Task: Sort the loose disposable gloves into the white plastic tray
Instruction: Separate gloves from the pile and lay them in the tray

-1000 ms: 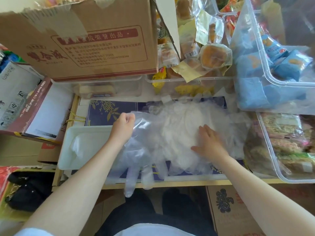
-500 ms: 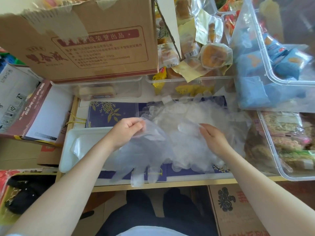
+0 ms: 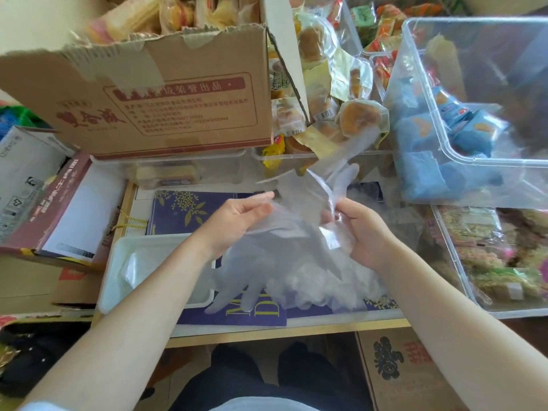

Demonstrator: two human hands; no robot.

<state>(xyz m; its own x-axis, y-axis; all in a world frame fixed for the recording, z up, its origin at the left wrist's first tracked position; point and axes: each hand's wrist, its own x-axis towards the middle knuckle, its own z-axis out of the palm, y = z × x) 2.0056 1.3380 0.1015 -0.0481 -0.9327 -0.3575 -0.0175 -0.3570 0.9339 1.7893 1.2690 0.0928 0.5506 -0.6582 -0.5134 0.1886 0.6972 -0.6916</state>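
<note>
Gloves (image 3: 299,271) blurred, translucent, gripped by both hands, tray (image 3: 118,280) partly hidden

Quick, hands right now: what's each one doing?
Left hand: pinches a clear glove that hangs down.
Right hand: pinches another clear glove, lifted above the pile.

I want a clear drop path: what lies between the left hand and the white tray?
Head view: only the person's own left forearm crosses the white tray below the left hand.

A light table (image 3: 267,332) carries a navy printed sheet (image 3: 189,207); a white tray (image 3: 118,256) sits near its left edge, a heap of clear gloves (image 3: 326,280) lying mid-surface.
</note>
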